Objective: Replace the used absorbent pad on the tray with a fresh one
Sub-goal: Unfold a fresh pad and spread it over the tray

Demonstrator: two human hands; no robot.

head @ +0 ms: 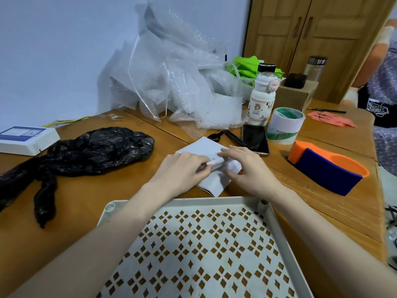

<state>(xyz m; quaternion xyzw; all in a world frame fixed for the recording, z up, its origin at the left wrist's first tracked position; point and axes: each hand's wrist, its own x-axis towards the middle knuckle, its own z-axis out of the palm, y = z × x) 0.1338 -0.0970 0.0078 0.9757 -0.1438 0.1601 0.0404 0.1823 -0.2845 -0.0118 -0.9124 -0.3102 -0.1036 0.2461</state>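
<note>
Head view: both hands pinch folded white pad.

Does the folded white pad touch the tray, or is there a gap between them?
Apart. The head view shows bare table between the near corner of the folded white pad and the tray rim.

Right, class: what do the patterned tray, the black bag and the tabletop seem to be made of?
Tray: likely moulded plastic, matte off-white, with rounded rim and neat diamond cut-outs. Black bag: thin plastic film, glossy, crinkled with bright highlights. Tabletop: looks like wood or wood veneer, smooth orange-brown with faint grain and a soft sheen.
</note>
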